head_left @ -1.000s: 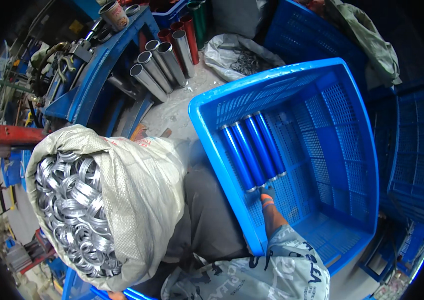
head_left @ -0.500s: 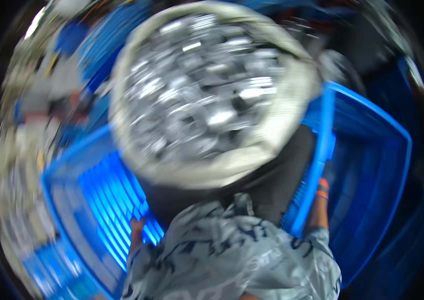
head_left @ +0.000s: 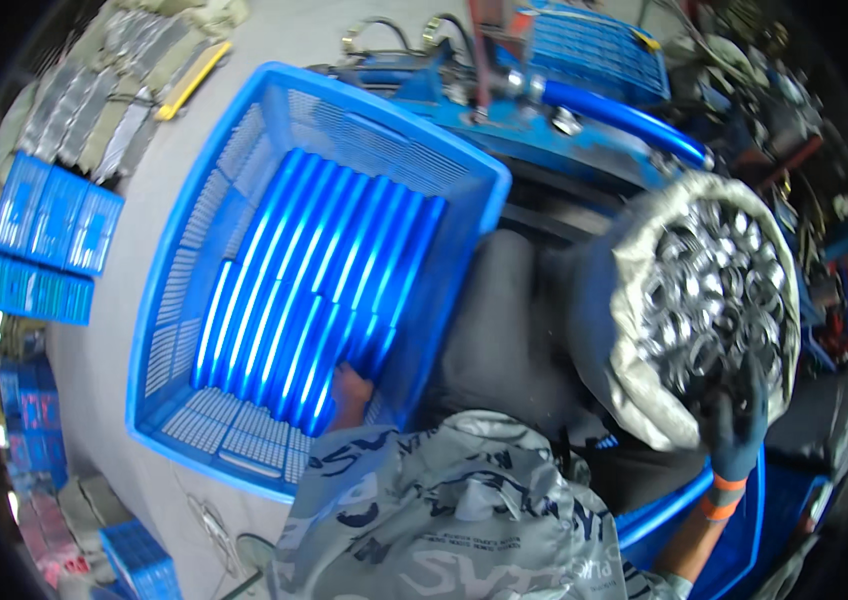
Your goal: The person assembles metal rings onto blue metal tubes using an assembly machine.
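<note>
My bare left hand [head_left: 351, 390] is down inside a blue plastic crate, its fingers curled at the near end of a shiny blue tube [head_left: 329, 400]. Several such tubes [head_left: 294, 270] lie side by side in that crate. To the right, a pale cloth sack [head_left: 634, 395] with a rolled rim is full of shiny metal rings [head_left: 709, 270]. My right hand [head_left: 736, 425], in a dark blue-grey glove, reaches over its near rim into the rings. The thumb and fingers stand apart; their tips are partly hidden among the rings.
The blue crate [head_left: 149, 330] stands left of my legs. Behind it is a blue machine frame [head_left: 554, 150] with a blue tube [head_left: 624, 120] on it. Another blue crate [head_left: 749, 540] lies under my right forearm. Stacked blue crates [head_left: 49, 215] stand at the far left.
The view has swung left, so the sack now appears at right and the tube crate nearer the middle. My right hand has moved from the right crate up into the sack of rings.
</note>
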A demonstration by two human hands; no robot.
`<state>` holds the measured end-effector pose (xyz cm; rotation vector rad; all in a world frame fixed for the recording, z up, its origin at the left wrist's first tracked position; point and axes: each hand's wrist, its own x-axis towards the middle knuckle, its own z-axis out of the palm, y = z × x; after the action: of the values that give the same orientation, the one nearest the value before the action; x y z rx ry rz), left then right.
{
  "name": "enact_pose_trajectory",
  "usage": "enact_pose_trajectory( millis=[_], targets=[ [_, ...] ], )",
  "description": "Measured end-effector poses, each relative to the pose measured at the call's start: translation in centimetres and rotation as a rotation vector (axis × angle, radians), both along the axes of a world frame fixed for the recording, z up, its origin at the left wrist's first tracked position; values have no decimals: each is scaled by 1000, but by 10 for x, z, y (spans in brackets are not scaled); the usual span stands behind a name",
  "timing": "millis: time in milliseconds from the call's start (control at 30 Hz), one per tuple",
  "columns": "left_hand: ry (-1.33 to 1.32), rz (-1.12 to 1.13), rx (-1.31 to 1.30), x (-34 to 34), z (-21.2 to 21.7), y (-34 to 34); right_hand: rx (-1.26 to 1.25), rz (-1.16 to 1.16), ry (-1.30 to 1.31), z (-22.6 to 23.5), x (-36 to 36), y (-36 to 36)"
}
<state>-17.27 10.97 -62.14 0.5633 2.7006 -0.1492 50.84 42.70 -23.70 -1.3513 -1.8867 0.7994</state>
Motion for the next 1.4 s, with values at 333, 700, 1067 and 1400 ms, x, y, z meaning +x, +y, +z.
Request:
enact_pose_trajectory(
  millis=[333, 700, 1067, 1400],
  targets=[
    [108, -113, 219, -11, -8, -35, 193, 68, -591, 9, -19, 46],
    [-254, -529, 1064, 52, 262, 292, -307, -171, 495, 40, 0, 35],
    [-184, -1508, 1012, 257, 516, 351, -385, 124, 1203, 61, -34, 5],
    [-128, -1678, 936, 255, 528, 344, -154, 139, 1040, 64, -53, 7]
  ],
)
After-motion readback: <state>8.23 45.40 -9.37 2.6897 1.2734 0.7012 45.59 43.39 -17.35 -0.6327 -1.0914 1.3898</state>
